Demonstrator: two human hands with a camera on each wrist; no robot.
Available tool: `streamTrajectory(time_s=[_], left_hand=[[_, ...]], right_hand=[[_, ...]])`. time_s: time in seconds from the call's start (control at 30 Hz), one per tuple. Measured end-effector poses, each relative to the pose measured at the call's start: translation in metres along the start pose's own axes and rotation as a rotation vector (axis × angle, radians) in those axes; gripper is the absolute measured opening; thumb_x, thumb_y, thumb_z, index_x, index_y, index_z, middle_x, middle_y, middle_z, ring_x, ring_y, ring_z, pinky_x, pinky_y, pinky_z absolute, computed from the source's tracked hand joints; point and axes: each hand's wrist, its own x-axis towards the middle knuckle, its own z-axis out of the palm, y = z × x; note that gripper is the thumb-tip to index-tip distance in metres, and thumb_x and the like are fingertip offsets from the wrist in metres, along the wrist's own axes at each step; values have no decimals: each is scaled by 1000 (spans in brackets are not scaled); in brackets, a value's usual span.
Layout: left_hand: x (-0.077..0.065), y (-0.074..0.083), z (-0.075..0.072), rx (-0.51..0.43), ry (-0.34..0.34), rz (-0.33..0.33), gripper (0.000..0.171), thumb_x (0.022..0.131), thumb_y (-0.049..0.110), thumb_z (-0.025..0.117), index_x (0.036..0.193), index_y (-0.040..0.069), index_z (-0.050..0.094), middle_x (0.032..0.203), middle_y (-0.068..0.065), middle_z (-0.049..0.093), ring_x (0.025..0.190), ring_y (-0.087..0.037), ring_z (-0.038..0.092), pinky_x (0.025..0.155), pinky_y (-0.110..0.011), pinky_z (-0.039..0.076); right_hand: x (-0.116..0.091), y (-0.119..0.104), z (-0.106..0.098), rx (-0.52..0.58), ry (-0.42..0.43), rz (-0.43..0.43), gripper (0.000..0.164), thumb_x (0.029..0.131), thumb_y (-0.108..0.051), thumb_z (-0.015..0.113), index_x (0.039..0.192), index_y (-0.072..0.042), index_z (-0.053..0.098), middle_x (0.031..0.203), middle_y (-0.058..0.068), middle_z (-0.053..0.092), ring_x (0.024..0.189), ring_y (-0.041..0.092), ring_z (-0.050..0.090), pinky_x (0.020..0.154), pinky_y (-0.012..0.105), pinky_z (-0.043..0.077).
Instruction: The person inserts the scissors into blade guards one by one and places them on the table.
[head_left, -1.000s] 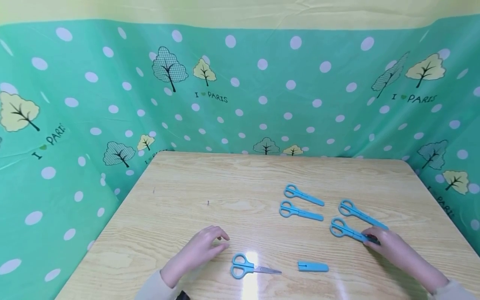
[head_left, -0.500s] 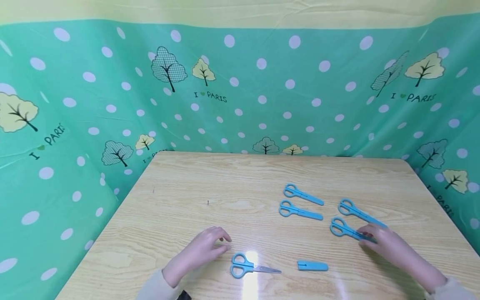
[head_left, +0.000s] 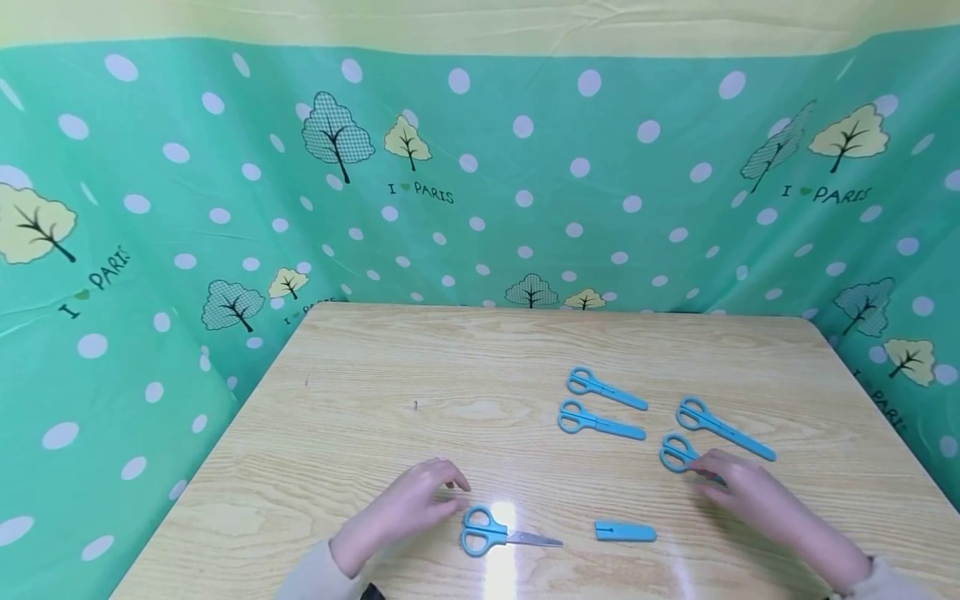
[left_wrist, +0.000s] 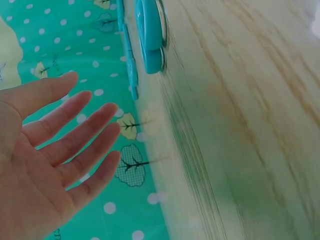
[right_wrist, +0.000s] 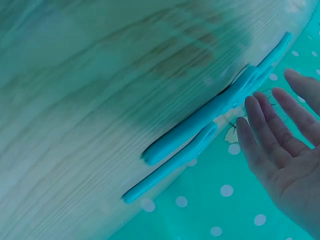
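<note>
My left hand (head_left: 416,504) hovers at the near left with its fingers loosely bent, holding nothing. Just beside its thumb lie blue-handled scissors (head_left: 497,534) with their metal blades bare. A blue blade sheath (head_left: 626,532) rests apart, off their tip. Over at the right, my right hand (head_left: 738,487) is above sheathed blue scissors (head_left: 686,456) and hides most of their sheath. In the right wrist view its fingers (right_wrist: 257,125) are spread and relaxed, seemingly clear of the scissors. Another sheathed pair (head_left: 726,430) lies just behind it.
Two more sheathed scissors, a back pair (head_left: 618,397) and a front pair (head_left: 615,428), lie side by side near the middle of the wooden table (head_left: 360,358). A green dotted curtain (head_left: 450,167) hangs behind and around the table.
My right hand has slid left along the sheathed scissors, from the sheath end toward the handles. My left hand has shifted slightly right. The scissors stay where they were.
</note>
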Motion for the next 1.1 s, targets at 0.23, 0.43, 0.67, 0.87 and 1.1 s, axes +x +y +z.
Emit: streamTrajectory(time_s=[0.23, 0.43, 0.67, 0.87, 1.1], left_hand=[[1, 3, 2, -2, -44, -16, 16, 79, 18, 64, 93, 10, 62, 92, 3, 62, 85, -13, 57, 76, -25, 48], [0, 3, 5, -17, -70, -29, 16, 79, 19, 64, 93, 11, 62, 92, 4, 62, 86, -12, 57, 76, -24, 48], [0, 5, 8, -2, -83, -4, 17, 78, 20, 66, 92, 12, 63, 90, 6, 61, 85, -9, 57, 75, -22, 47], [1, 6, 11, -1, -103, -5, 18, 80, 25, 64, 92, 12, 63, 90, 8, 61, 86, -8, 56, 78, -25, 47], [1, 7, 13, -9, -130, 22, 15, 79, 21, 64, 92, 13, 63, 91, 9, 62, 88, -8, 57, 80, -26, 47]], right_hand=[[2, -11, 2, 22, -4, -89, 21, 73, -5, 68, 93, -4, 64, 85, -3, 60, 74, 12, 57, 59, 24, 49], [4, -20, 5, 47, -1, -116, 21, 72, -7, 68, 93, -5, 64, 85, -1, 61, 74, 12, 57, 59, 24, 50], [4, -28, 12, 43, 2, -136, 20, 73, -11, 69, 92, -9, 65, 85, -4, 61, 74, 7, 56, 59, 22, 48], [6, -36, 12, 92, -89, -101, 20, 76, -12, 67, 95, -9, 65, 89, -2, 62, 80, 16, 59, 65, 29, 51], [7, -40, 17, 160, -102, -181, 19, 76, -11, 67, 94, -6, 64, 85, -4, 62, 75, 7, 56, 61, 24, 49]])
